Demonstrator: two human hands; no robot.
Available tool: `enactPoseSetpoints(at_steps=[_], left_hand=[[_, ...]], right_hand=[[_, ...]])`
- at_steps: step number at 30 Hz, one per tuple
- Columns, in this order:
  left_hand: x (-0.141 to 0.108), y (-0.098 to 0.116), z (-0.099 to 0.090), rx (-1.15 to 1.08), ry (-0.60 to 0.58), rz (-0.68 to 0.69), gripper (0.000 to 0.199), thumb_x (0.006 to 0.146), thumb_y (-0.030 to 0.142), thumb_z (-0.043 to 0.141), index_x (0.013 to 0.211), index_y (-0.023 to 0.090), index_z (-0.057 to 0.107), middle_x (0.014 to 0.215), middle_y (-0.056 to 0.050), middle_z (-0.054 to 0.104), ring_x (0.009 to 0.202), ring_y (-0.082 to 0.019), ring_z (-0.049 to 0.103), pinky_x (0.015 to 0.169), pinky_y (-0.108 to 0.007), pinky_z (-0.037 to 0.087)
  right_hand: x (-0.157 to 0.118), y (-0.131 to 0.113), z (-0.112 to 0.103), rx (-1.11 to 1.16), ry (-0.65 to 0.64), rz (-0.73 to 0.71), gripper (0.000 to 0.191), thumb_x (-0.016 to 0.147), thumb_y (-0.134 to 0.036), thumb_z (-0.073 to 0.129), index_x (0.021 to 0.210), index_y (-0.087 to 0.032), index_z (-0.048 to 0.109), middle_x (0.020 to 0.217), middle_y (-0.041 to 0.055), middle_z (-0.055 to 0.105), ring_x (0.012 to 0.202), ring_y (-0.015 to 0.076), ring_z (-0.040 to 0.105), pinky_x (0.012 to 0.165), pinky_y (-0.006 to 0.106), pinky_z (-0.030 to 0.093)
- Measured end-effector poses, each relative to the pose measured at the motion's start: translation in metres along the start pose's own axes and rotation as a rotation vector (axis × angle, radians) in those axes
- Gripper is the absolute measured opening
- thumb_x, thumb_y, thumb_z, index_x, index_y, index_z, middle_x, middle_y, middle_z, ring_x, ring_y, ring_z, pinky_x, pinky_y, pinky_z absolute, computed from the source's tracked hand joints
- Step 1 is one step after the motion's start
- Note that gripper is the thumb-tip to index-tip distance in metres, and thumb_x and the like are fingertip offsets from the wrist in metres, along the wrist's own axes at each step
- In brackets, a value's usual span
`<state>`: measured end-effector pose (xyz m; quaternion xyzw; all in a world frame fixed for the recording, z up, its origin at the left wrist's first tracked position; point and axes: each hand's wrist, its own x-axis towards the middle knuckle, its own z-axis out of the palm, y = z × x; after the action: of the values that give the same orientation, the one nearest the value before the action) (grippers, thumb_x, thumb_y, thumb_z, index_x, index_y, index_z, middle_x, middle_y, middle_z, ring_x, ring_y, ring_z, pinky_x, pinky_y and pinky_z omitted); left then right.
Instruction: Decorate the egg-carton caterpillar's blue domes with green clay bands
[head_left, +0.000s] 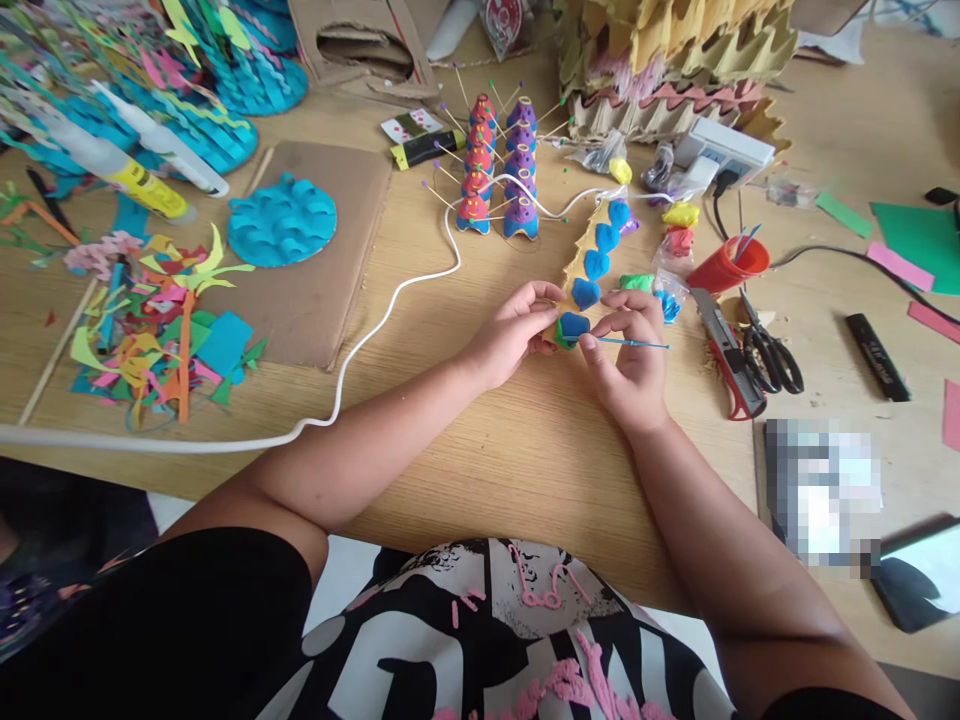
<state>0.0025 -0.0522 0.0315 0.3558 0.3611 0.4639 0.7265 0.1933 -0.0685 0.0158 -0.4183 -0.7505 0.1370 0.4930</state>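
A yellow strip of egg carton (574,262) lies tilted in front of me, with several lumps of blue clay (597,264) set along it. The lump at the near end (575,326) has green beside it. My left hand (514,335) is closed on the near left edge of the strip, its fingertips partly hidden. Pinched in my right hand (630,365) is a thin blue stick (637,344), its left end against the near lump. Beyond stand a red egg-carton caterpillar (480,165) and a purple one (521,165), both with pins sticking out.
A white cord (390,310) crosses the table on the left, near a cardboard sheet (307,290) and paper scraps (161,330). At right are an orange cup (727,265), a box cutter (729,355) and scissors (772,355). Egg cartons (675,120) are stacked behind.
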Motion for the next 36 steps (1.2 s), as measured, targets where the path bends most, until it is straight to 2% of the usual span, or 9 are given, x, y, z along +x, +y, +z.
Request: enactPoseSetpoints(at_steps=[7,15,28,36], left_hand=[[-0.0005,0.0008,0.0014,0.019,0.004,-0.003,0.022,0.092,0.028,0.071,0.107,0.023,0.057,0.084,0.005,0.070,0.071,-0.008,0.064,0.057,-0.017,0.044],[-0.0012,0.0020,0.0029,0.063,-0.005,0.005,0.015,0.093,0.024,0.066,0.106,0.022,0.058,0.080,0.005,0.068,0.064,-0.007,0.058,0.054,-0.017,0.038],[0.0001,-0.0010,0.0011,0.109,-0.013,0.016,0.018,0.092,0.028,0.070,0.105,0.022,0.059,0.081,0.006,0.068,0.058,-0.005,0.054,0.052,-0.019,0.036],[-0.0010,-0.0002,0.0025,0.091,0.009,0.012,0.015,0.093,0.024,0.068,0.105,0.022,0.059,0.082,0.005,0.070,0.064,-0.006,0.058,0.055,-0.017,0.039]], right_hand=[[-0.0001,-0.0001,0.0004,-0.067,-0.067,-0.009,0.019,0.100,-0.049,0.068,0.097,-0.030,0.067,0.128,0.0091,0.066,0.128,0.0339,0.065,0.115,0.070,0.052],[0.0001,0.0037,0.0029,-0.101,-0.024,-0.048,0.016,0.100,-0.046,0.070,0.098,-0.030,0.068,0.126,0.0098,0.067,0.125,0.0329,0.066,0.115,0.071,0.052],[-0.0007,0.0036,0.0024,-0.086,-0.068,0.019,0.016,0.101,-0.046,0.067,0.100,-0.030,0.066,0.133,0.0103,0.064,0.132,0.0355,0.061,0.121,0.072,0.043],[0.0008,-0.0007,-0.0001,-0.086,-0.059,-0.001,0.021,0.100,-0.049,0.068,0.096,-0.028,0.068,0.126,0.0107,0.066,0.128,0.0348,0.065,0.116,0.071,0.050]])
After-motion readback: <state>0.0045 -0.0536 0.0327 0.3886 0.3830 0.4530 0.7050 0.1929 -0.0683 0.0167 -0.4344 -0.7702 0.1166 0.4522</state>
